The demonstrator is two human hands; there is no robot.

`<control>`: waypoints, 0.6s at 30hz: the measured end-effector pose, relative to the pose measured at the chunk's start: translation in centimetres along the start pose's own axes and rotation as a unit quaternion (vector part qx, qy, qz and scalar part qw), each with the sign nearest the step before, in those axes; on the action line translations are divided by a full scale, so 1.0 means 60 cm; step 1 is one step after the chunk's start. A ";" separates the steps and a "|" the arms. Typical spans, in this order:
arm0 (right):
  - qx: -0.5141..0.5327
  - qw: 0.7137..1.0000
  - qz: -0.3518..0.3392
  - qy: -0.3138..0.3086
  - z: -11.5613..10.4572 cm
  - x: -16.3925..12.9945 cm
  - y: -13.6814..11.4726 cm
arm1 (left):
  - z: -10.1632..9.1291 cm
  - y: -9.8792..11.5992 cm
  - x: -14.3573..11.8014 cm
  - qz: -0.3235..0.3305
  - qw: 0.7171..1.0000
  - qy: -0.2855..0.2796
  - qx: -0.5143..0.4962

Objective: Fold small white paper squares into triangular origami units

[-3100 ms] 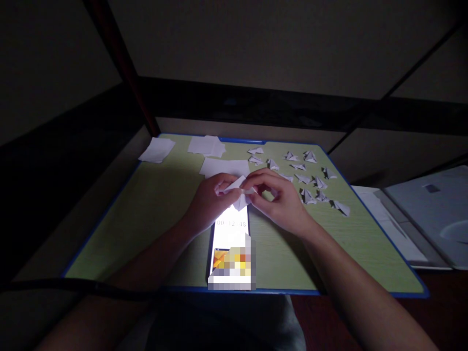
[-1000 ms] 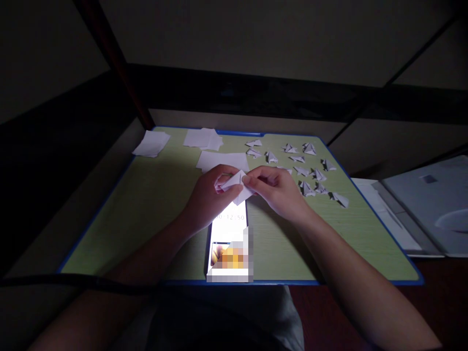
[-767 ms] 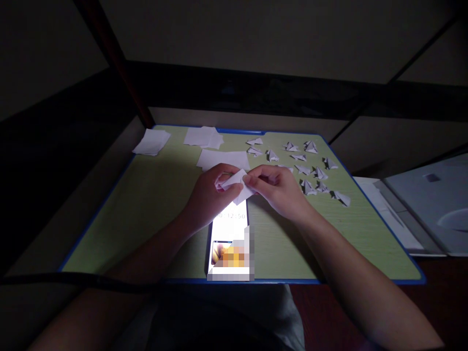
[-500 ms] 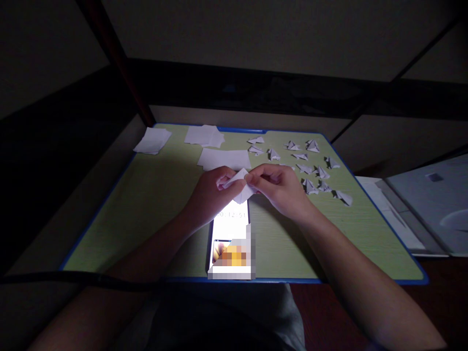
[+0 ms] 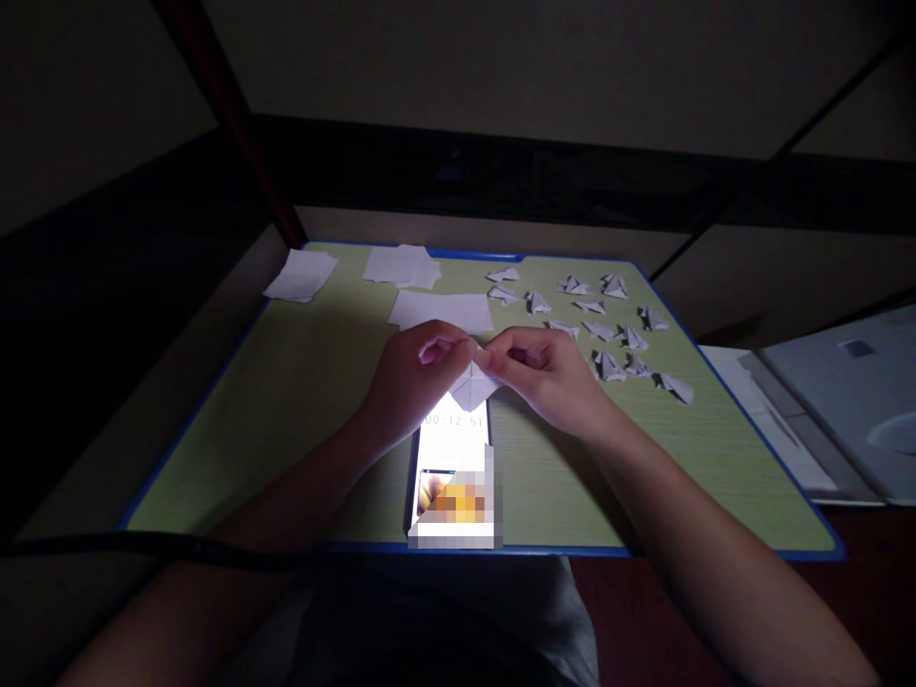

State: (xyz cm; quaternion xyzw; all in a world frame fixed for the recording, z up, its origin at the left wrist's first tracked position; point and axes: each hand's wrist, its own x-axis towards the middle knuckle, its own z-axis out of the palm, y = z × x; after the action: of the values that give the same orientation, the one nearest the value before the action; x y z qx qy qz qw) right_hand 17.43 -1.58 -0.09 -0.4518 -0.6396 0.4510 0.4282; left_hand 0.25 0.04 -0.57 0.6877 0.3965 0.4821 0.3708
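Pinching a small folded paper piece (image 5: 473, 382) between curled fingertips, the left hand (image 5: 415, 377) and right hand (image 5: 548, 377) meet above the lit phone (image 5: 452, 448), mid-board (image 5: 301, 401).

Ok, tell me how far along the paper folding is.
Done: a scatter of small folded pieces lies on the right of the green board. In hand: the left hand and right hand pinch one part-folded paper above the lit phone. Left: flat sheets beyond the hands, plus two more stacks at the far edge, unfolded.
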 end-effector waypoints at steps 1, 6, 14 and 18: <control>-0.001 1.000 0.001 -0.002 0.000 0.000 0.000 | 0.000 0.000 0.000 -0.003 1.000 -0.001 -0.002; 0.005 1.000 0.000 -0.016 0.002 -0.001 -0.003 | -0.001 0.004 0.000 -0.018 1.000 0.002 -0.021; -0.010 0.999 0.003 -0.041 0.003 -0.001 -0.006 | 0.001 0.009 -0.001 -0.031 0.999 -0.003 -0.038; -0.004 0.999 0.001 -0.041 0.004 -0.002 -0.005 | 0.000 0.008 -0.001 -0.027 0.999 -0.010 -0.019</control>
State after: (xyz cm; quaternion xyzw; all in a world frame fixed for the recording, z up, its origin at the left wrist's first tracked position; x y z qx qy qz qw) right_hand 17.20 -1.77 0.14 -0.4354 -0.6579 0.4671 0.3993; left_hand 0.33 -0.19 -0.15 0.6739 0.4022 0.4726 0.4010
